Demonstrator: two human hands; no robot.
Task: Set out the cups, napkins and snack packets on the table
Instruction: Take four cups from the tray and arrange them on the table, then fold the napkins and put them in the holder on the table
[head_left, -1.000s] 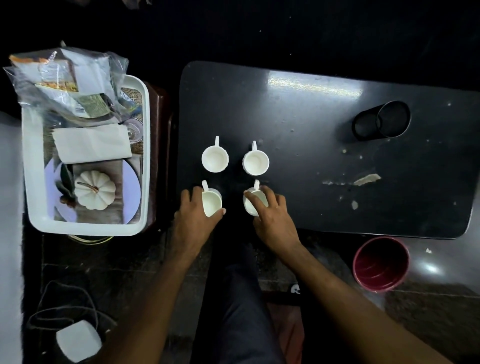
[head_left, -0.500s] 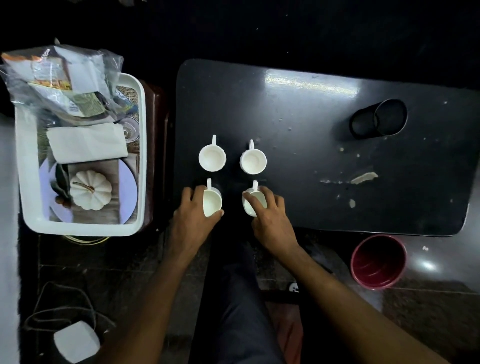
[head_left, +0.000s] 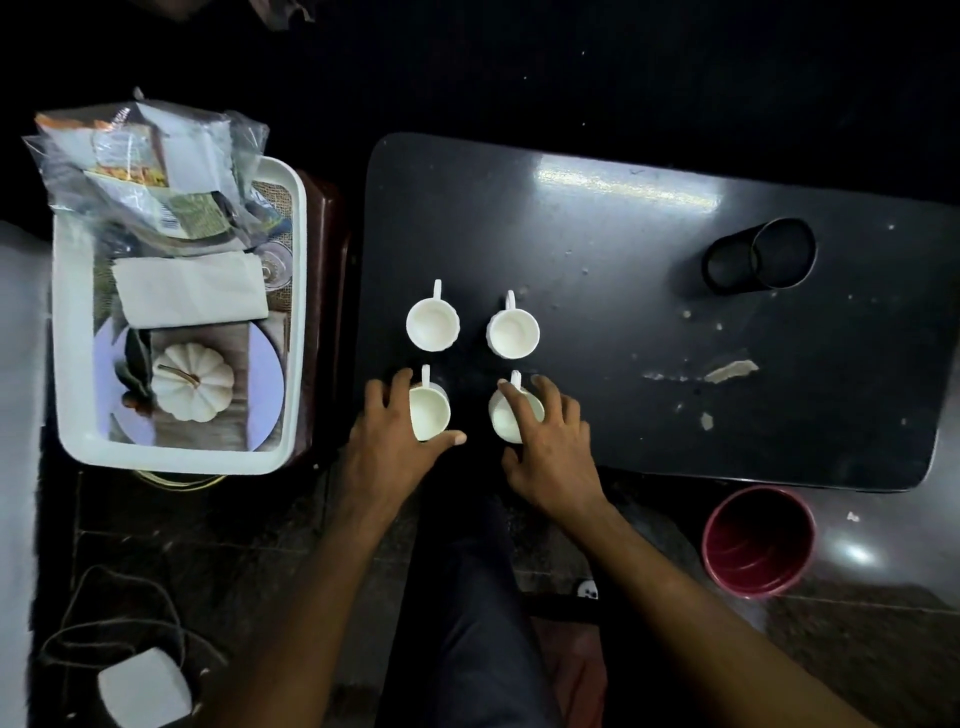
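Note:
Several white cups stand in a square on the left part of the black table (head_left: 623, 249). The far left cup (head_left: 432, 326) and far right cup (head_left: 513, 332) stand free. My left hand (head_left: 397, 431) wraps around the near left cup (head_left: 429, 413). My right hand (head_left: 550, 441) grips the near right cup (head_left: 506, 415), fingers over its rim. Folded white napkins (head_left: 189, 288) and snack packets (head_left: 145, 171) in a clear bag lie in the white tray (head_left: 75, 364) at the left.
A black cylinder holder (head_left: 761, 254) lies on the table's far right, with scraps and peeled patches near it. A red bin (head_left: 758, 540) stands on the floor below the table's right edge. The tray also holds a white pumpkin (head_left: 192, 382) on a plate. A white box with cord (head_left: 140, 686) lies bottom left.
Both hands have stayed on the two near cups. My right fingers have spread a little further over the near right cup's rim. The cups have hardly shifted.

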